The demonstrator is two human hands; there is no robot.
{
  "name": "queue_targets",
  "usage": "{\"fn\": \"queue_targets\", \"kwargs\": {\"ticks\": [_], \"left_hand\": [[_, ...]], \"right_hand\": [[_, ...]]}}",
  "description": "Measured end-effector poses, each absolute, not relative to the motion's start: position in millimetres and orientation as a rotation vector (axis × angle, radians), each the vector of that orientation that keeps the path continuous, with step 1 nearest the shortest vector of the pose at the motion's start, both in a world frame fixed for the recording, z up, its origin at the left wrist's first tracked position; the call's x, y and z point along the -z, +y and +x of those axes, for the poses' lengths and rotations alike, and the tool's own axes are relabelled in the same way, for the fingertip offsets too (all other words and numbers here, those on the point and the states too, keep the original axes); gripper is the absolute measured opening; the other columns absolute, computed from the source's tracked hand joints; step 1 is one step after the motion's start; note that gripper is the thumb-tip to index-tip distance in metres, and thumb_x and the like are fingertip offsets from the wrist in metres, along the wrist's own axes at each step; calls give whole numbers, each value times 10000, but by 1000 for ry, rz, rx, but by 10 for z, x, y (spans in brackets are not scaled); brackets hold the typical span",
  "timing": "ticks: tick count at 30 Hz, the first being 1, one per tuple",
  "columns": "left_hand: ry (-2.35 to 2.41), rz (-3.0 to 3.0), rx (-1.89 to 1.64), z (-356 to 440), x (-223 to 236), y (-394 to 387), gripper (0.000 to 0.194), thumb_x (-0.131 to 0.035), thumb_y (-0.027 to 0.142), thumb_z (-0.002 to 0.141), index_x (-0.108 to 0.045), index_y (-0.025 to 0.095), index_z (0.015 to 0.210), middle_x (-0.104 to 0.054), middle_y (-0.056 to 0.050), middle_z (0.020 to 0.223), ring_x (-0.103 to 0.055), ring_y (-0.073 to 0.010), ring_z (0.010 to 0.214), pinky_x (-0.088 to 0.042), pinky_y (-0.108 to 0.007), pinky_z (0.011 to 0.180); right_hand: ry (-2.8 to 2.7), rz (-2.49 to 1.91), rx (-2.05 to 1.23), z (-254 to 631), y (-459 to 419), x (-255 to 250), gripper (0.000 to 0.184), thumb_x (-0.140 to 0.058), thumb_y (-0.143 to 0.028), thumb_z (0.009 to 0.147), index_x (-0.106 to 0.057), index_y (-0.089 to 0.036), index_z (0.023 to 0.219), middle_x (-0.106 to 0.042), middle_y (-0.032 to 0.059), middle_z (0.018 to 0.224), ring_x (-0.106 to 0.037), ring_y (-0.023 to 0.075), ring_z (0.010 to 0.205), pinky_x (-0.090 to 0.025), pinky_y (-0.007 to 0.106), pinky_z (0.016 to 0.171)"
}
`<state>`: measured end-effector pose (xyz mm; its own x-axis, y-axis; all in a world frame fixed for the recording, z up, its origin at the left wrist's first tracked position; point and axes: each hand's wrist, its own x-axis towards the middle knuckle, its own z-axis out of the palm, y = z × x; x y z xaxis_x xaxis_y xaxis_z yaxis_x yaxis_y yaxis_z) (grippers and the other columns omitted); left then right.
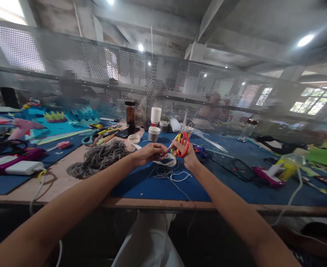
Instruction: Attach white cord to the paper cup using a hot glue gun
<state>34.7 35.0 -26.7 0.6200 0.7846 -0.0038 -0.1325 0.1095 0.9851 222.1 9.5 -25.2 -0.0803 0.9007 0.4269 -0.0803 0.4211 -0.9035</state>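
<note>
Lower centre of frame: light trousers (147, 241) under the front edge of the table (163, 203). Just past that edge, on the blue surface, loose white cord (181, 180) and thin grey strands, one trailing over the edge.

Centre: both hands raised above the table. Right hand (188, 156) closed around scissors (186, 147) with red and yellow handles; a blade points up the frame. Left hand (151, 154): fingers bent, tips together, seemingly pinching the lower end of a slim pale piece (173, 143) (thread, wire or stick; too small to tell).

Risk, my judgement: the scissors sit close to the left fingertips, so a careless turn of the right wrist could nick them. A slack pinch could drop the slim piece among the strands below, where it would be hard to pick out.

Positions: scissor handles lie against the right fingers. Slim piece slants from the left fingertips up toward the right hand; whether it touches the scissors, cannot tell.

Farther, left of centre: a heap of grey yarn (99, 157). Beyond, above centre: white paper cups (156, 115) and a dark jar (130, 114). Farthest, across the upper frame: a perforated screen (174, 78).
</note>
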Motion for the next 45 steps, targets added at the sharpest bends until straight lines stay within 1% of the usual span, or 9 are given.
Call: {"fn": "queue_targets", "kwargs": {"ticks": [9,13,16,20,25,32,37,42,45], "left_hand": [[657,1293,-760,328,293,391,184,-770,284,712,-697,141,802,-655,-29,748,-578,-105,658,-424,-220,602],[634,1256,-841,278,257,433,185,-767,282,711,-667,148,789,-625,-2,737,-565,-92,643,-431,-210,600],[633,1231,-914,220,193,452,187,-770,270,705,-656,143,782,-607,2,722,-549,-80,625,-414,-190,568],[651,1211,-1004,162,123,476,219,-778,269,690,-667,121,808,-591,-9,711,-543,-84,616,-413,-190,547],[642,1166,-1103,146,108,518,215,-784,252,665,-660,112,771,-586,2,712,-501,-55,567,-406,-189,537],[601,1176,-1107,162,112,489,210,-769,258,671,-661,112,777,-605,-9,735,-501,-58,567,-397,-195,527],[608,1187,-1090,179,96,454,225,-779,268,660,-664,106,767,-585,2,682,-490,-59,539,-372,-199,501],[638,1207,-1076,204,84,423,206,-785,253,645,-671,114,745,-581,11,613,-487,-65,522,-364,-203,495],[658,1213,-1070,217,95,416,191,-785,239,637,-678,124,746,-608,7,641,-501,-62,533,-386,-204,524]], "right_hand": [[-1395,-765,-910,2252,97,233,252,-608,-414,823,-603,-166,783,-663,27,704,-521,95,467,-382,236,463],[-1376,-810,-903,2294,115,179,213,-602,-349,776,-578,-173,894,-658,0,710,-503,86,430,-357,231,436],[-1389,-833,-905,2352,80,101,216,-562,-285,724,-542,-185,914,-651,-13,764,-495,76,419,-368,232,441],[-1525,-984,-925,2488,-39,36,225,-545,-275,686,-534,-180,890,-619,-15,770,-488,77,432,-361,236,440],[-1783,-1240,-922,2739,-206,76,249,-547,-276,730,-537,-187,962,-628,11,842,-493,94,517,-381,236,488],[-2227,-1507,-574,2860,-470,4,278,-543,-344,835,-563,-192,1066,-671,76,958,-609,200,777,-436,311,699],[-2389,-1587,-406,2718,-510,-101,321,-455,-438,902,-548,-185,1077,-666,120,1062,-632,256,854,-431,337,724],[-2433,-1574,-330,2612,-457,-102,403,-380,-551,936,-549,-208,1066,-666,104,1104,-636,271,935,-437,327,764],[-2426,-1608,-294,2577,-436,-74,466,-337,-600,938,-552,-206,1064,-682,108,1078,-644,279,931,-440,330,757]]}}
